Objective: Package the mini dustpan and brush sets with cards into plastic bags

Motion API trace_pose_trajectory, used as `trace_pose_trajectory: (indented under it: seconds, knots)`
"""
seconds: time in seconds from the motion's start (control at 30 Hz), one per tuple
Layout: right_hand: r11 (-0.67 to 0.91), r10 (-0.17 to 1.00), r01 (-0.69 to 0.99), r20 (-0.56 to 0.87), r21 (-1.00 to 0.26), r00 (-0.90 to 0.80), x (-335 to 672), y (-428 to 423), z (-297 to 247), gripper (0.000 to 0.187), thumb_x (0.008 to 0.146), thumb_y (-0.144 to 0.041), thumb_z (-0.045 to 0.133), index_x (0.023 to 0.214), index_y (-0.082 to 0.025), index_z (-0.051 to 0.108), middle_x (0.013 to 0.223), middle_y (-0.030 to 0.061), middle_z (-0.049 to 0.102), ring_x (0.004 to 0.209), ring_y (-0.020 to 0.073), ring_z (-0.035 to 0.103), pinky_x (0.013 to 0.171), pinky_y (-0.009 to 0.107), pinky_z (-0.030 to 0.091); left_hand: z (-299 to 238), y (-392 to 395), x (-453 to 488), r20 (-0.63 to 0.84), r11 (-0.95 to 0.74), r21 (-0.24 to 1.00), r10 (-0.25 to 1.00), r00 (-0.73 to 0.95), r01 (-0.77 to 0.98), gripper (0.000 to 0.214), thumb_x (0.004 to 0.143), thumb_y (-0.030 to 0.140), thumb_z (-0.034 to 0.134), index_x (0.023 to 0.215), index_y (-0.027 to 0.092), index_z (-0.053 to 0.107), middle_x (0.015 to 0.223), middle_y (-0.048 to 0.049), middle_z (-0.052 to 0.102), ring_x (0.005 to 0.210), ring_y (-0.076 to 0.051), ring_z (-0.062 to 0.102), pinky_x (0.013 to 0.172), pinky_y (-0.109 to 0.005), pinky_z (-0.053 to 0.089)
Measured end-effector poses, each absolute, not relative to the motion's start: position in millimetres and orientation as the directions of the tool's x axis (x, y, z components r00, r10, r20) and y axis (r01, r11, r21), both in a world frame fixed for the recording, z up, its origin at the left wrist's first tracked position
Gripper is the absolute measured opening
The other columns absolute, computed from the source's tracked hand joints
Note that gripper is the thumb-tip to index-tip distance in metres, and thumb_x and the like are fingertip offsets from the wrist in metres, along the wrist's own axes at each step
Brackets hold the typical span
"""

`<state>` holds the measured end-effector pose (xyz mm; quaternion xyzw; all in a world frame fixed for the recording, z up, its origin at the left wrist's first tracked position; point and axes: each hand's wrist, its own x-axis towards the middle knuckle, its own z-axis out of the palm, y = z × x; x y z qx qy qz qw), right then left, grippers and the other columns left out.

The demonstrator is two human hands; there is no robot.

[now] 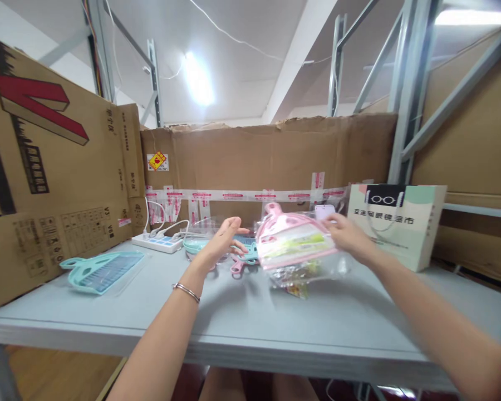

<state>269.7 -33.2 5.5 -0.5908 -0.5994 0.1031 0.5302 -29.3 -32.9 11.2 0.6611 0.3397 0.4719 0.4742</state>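
A pink dustpan (292, 242) in a clear plastic bag is tilted up above the table, its handle towards the back. My right hand (345, 236) pinches its right edge. To the left of it, my left hand (224, 240) is in the air with fingers apart, holding nothing. Behind the left hand lie teal dustpan-and-brush pieces (250, 250) and a pink handle (236, 267), partly hidden by the hand. Another teal dustpan with a brush (104, 271), also in clear wrap, rests on the table's left side. Small shiny wrapped packets (297, 289) sit beneath the pink dustpan.
The grey table (234, 323) is backed by a large taped cardboard box (242, 156). A tall carton (54, 156) stands at left, near a white power strip (157, 243) with plugged-in cables. At right are a paper bag (401, 223), a phone (324, 211) and metal shelf posts (407, 111).
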Motion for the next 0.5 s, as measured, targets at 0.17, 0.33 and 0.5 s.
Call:
trace_pose_trajectory:
  seconds: [0.17,0.33,0.5]
  knots:
    - [0.415,0.875,0.515,0.485,-0.75,0.002,179.7,-6.9,12.5,0.018,0.072,-0.034,0.053,0.061,-0.022,0.046,0.054,-0.0025,0.05,0.05,0.0131,0.044,0.047,0.025,0.032,8.8,-27.0,-37.2,0.306,-0.317,0.929,0.948,0.086,0.191,0.059,0.076,0.053,0.054,0.123,0.019,0.042,0.107,-0.0147,0.06,0.074,-0.019,0.062,0.064,-0.032,0.049]
    - [0.467,0.859,0.391,0.513,-0.793,0.015,162.2,11.6,0.1,0.023,0.071,-0.041,0.054,0.063,-0.021,0.044,0.051,-0.005,0.045,0.049,0.0114,0.041,0.048,0.024,0.031,7.2,-17.6,-47.5,0.56,-0.369,0.772,0.78,-0.28,0.518,0.082,0.064,0.044,0.069,0.133,0.017,0.033,0.136,-0.0202,0.036,0.128,-0.033,0.035,0.097,-0.044,0.036]
    - [0.44,0.895,0.258,0.442,-0.86,-0.05,177.4,5.2,-11.6,0.03,0.067,-0.049,0.058,0.066,-0.021,0.047,0.051,-0.0058,0.047,0.047,0.0103,0.042,0.047,0.023,0.031,2.9,-16.5,-50.1,0.324,-0.334,0.908,0.943,0.082,0.253,0.107,0.054,0.041,0.079,0.14,0.019,0.019,0.127,-0.0197,0.049,0.114,-0.03,0.05,0.09,-0.039,0.044]
